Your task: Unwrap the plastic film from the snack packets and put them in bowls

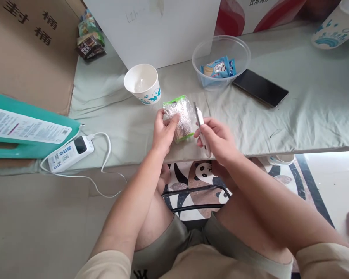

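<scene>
My left hand [164, 131] grips a small food packet [182, 123] in crinkled clear wrap with bright green ends, thumb on top and fingers at its left side. What is inside the wrap cannot be made out. In my right hand [216, 137] is a white utility knife [203, 133], its blade out and pointing up and away from me. The blade stands just right of the packet, apart from it by a small gap. Beyond my left hand stands a white paper cup [142, 84] with blue leaf prints.
A clear plastic bowl [221, 42] holds blue snack packets [219, 69]. Right of it lies a black phone [261, 88]. A power bank [71, 154] with a white cable sits at the left edge. Large boxes [163, 31] line the back; a patterned cup [333, 31] stands far right.
</scene>
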### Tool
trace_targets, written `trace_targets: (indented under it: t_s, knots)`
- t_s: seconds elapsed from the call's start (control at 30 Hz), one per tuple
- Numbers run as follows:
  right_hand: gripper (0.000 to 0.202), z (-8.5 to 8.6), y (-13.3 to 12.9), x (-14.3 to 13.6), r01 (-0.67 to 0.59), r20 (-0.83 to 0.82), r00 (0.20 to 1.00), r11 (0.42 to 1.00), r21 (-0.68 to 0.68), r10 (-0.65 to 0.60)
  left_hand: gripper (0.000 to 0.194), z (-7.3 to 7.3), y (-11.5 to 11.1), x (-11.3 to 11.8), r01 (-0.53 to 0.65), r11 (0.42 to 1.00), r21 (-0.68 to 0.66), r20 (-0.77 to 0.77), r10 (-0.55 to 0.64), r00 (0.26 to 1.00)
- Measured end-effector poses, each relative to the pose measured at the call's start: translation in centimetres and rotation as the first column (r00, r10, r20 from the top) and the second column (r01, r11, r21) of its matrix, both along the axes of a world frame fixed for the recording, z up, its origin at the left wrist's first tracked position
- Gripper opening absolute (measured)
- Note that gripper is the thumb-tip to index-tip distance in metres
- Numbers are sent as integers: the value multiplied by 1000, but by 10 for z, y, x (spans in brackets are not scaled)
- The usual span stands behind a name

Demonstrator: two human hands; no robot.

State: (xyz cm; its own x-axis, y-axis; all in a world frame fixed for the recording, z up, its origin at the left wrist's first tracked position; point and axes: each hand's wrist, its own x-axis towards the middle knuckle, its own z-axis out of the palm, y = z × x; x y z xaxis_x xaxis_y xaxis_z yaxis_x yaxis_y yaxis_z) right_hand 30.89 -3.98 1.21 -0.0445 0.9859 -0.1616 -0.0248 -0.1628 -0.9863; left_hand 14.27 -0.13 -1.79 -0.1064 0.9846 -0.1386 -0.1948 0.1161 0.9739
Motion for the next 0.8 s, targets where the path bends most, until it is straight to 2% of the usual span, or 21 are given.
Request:
trace_targets:
  t_s: [0.07, 0.13, 0.37, 0.53, 0.7, 0.77, 0.8]
  knots:
    - [39, 3, 0, -14, -15, -96, 995, 997, -71, 9, 51, 1, -2, 3, 12, 1000, 16, -49, -11, 999]
    - [40, 4, 3, -19, 6, -116, 993, 994, -108, -19, 50, 3, -4, 4, 40, 998, 40, -108, -35, 994]
    - [31, 11, 4, -14, -5, -21, 1000, 966, -260, -1, 45, 7, -5, 2, 46, 995, 86, -237, -24, 971]
    - [30, 12, -8, -15, -134, 54, 986, 943, -305, 158, 50, 9, 5, -1, -83, 988, 130, -172, 105, 980]
    - [31, 13, -15, -10, -301, 227, 907, 922, -244, 356, 53, 8, 16, -17, -277, 938, 208, -58, 295, 954]
    - [33, 13, -15, 0, -332, 328, 865, 924, -191, 379, 51, 8, 16, -25, -299, 934, 194, -44, 313, 949]
    - [34, 12, -14, 7, -315, 403, 844, 935, -160, 353, 50, 8, 15, -27, -304, 935, 181, -42, 316, 948]
